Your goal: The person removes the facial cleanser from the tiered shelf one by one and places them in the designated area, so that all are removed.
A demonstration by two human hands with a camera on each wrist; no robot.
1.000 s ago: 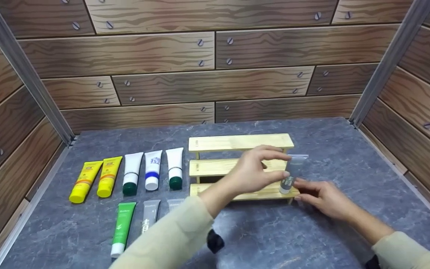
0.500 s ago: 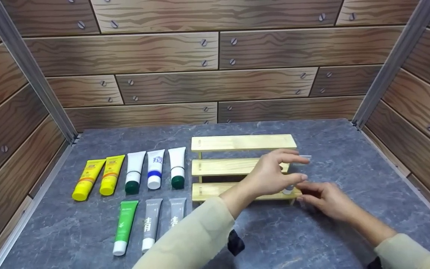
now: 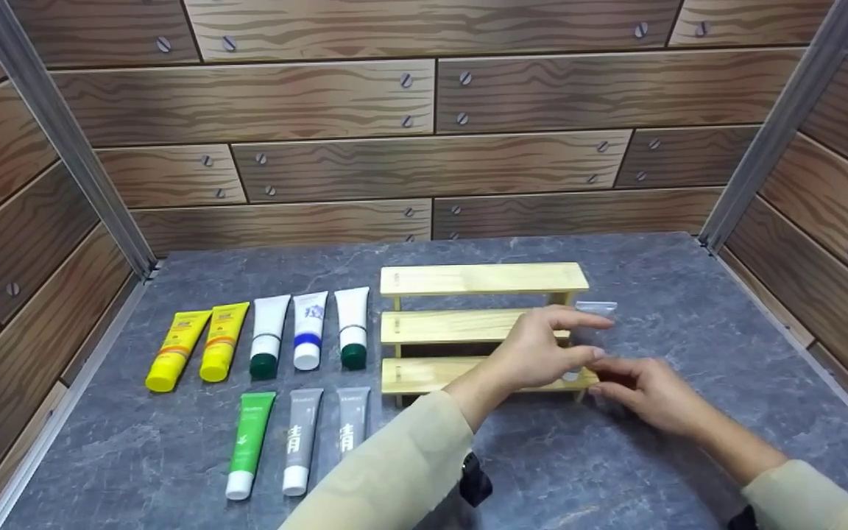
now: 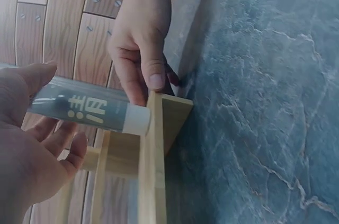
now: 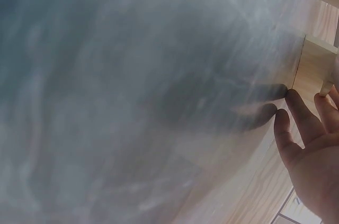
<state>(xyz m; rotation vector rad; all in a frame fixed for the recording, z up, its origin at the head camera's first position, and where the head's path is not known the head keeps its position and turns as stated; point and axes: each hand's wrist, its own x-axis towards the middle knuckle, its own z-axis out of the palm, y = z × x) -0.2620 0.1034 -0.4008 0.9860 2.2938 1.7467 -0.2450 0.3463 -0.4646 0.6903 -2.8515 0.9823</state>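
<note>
A grey, translucent-looking tube (image 4: 85,108) with a white cap stands cap-down at the right end of the lowest shelf of a three-tier wooden display rack (image 3: 435,327). My left hand (image 3: 538,350) is around the tube with thumb and fingers spread apart, hiding most of it in the head view. In the left wrist view, a gap shows between the fingertips and the tube. My right hand (image 3: 648,390) pinches the right end of that lowest shelf between thumb and fingers, close beside the tube's cap.
Left of the rack lie two yellow tubes (image 3: 224,342) and several white ones (image 3: 308,331) in a row. Nearer the front are a green tube (image 3: 251,442) and two grey tubes (image 3: 301,442). Wood-patterned walls (image 3: 321,169) enclose the grey marbled table (image 3: 578,471).
My left hand has let go of the grey tube, its thumb and fingers parting and shifting right. The tube stays on the lowest shelf. My right hand keeps its hold on the shelf end.
</note>
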